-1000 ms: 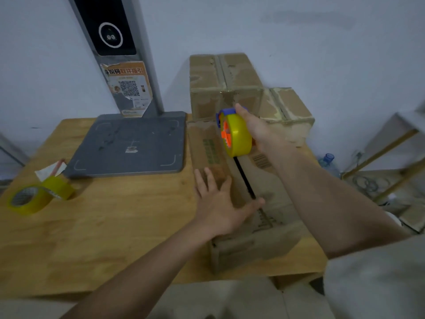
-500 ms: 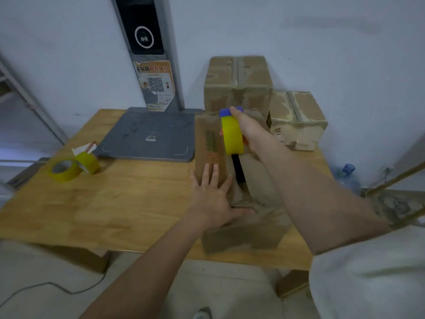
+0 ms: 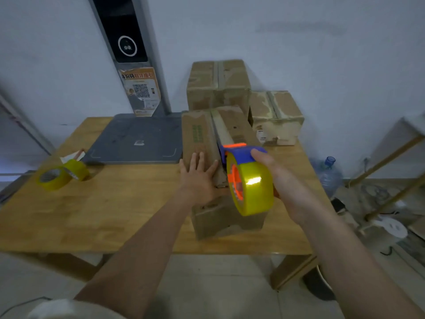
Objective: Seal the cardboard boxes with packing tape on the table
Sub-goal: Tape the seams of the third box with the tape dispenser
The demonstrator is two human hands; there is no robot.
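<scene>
Two hands work a long cardboard box (image 3: 208, 143) lying on a wooden table (image 3: 110, 215): the left hand (image 3: 197, 178), fingers spread flat, presses its top flap, while the right hand (image 3: 279, 180) grips a yellow tape dispenser (image 3: 249, 180) above the centre seam. Two taped boxes (image 3: 218, 85) stand behind; spare tape rolls (image 3: 62, 173) lie well apart at left.

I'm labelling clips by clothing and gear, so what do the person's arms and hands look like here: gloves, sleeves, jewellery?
Both forearms are bare down to the left hand and right hand: no gloves, and no watch, ring or wristband shows. A pale, light-coloured garment shows at the bottom left edge of the picture; whether it is a short sleeve or the shirt's body cannot be told.
</scene>
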